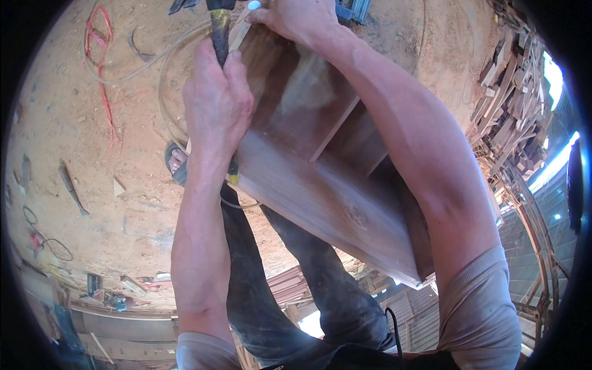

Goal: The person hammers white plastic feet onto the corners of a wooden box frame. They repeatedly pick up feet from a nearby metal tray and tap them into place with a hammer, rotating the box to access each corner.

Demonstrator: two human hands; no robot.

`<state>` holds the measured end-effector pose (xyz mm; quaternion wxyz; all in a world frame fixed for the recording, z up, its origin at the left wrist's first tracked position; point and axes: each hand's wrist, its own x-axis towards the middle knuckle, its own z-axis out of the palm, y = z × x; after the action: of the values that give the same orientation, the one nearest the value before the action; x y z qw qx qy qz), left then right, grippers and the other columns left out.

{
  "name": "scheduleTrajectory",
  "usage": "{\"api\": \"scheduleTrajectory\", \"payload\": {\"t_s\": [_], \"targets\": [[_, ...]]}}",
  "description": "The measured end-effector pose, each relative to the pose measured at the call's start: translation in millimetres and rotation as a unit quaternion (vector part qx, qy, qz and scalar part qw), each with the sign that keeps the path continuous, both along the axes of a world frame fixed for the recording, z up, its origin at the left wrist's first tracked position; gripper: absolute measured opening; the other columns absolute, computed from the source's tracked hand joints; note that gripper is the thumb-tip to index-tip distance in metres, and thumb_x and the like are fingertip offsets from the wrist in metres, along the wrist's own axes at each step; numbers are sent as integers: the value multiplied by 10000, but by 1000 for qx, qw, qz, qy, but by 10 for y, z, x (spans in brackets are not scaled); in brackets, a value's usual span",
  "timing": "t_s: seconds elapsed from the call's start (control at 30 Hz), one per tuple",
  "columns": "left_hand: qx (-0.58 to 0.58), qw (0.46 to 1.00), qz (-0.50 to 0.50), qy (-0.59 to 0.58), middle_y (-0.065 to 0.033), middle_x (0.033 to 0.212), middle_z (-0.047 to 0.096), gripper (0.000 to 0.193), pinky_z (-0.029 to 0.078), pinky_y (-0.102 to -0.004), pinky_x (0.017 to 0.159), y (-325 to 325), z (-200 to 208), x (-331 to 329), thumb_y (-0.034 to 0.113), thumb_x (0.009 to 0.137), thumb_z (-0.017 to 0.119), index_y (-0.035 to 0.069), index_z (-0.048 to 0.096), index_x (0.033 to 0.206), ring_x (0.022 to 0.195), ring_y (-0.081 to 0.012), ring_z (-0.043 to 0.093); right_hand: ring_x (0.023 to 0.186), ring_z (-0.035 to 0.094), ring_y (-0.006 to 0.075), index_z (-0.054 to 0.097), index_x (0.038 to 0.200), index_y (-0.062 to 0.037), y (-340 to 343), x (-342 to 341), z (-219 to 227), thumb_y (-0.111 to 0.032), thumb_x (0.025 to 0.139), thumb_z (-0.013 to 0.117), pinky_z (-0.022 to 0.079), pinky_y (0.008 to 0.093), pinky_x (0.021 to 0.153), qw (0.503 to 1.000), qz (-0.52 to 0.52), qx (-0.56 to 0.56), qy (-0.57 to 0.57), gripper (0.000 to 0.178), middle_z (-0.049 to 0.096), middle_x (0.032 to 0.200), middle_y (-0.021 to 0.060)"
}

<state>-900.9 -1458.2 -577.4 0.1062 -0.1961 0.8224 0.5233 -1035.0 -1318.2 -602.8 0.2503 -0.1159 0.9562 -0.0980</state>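
My left hand is closed around the dark handle of a hammer; a yellowish band wraps the handle, and the tool's upper end is partly cut off by the top edge. Below it, a wooden cabinet carcass with inner dividers lies tilted across the middle. At its far end, my right hand has its fingers bent at the corner of the frame, beside a small pale-blue round tip. What those fingers pinch is too small to make out. My right forearm passes over the cabinet and hides part of it.
A blue tool sits beyond my right wrist. A hose and a red cord run over the sandy ground at left, near a dark-handled tool and a wood offcut. Scrap wood is piled at right.
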Motion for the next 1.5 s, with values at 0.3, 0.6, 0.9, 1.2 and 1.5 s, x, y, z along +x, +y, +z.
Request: {"api": "scheduleTrajectory", "payload": {"t_s": [0.3, 0.6, 0.9, 1.2, 1.5], "targets": [[22, 996, 3, -86, -304, 914, 694, 291, 502, -565, 791, -36, 96, -65, 224, 1031, 530, -24, 567, 1178, 891, -520, 674, 880, 753, 406, 802, 917, -50, -58, -19, 75, -393, 789, 811, 599, 494, 807, 998, -39, 31, -26, 367, 760, 879, 233], [-22, 995, -81, -62, -342, 895, 682, 297, 492, -592, 802, -95, 16, -116, 222, 1021, 527, -45, 553, 1147, 903, -542, 666, 871, 749, 420, 792, 941, -38, -35, 12, 13, -409, 799, 807, 598, 502, 805, 999, -34, 28, -16, 397, 754, 882, 246], [15, 995, -63, -80, -345, 858, 664, 297, 494, -583, 803, -103, 47, -116, 226, 1023, 519, -60, 541, 1097, 873, -541, 663, 861, 742, 434, 788, 920, -33, -13, 52, -39, -415, 815, 783, 595, 518, 793, 1000, -23, 10, -9, 396, 744, 868, 258], [16, 996, -49, -67, -344, 890, 671, 303, 498, -576, 822, -87, 20, -126, 232, 1021, 512, -56, 531, 1114, 914, -542, 661, 872, 743, 429, 786, 946, -45, 18, 30, -85, -412, 787, 792, 593, 514, 798, 1000, -2, 9, -17, 401, 746, 875, 253], [8, 995, -65, -77, -342, 982, 684, 346, 499, -566, 841, -84, -7, -101, 295, 1023, 519, -37, 553, 1115, 952, -516, 672, 898, 740, 429, 773, 903, -22, 125, -13, -111, -241, 737, 757, 594, 502, 826, 999, 24, -14, -46, 275, 744, 884, 261]]}}
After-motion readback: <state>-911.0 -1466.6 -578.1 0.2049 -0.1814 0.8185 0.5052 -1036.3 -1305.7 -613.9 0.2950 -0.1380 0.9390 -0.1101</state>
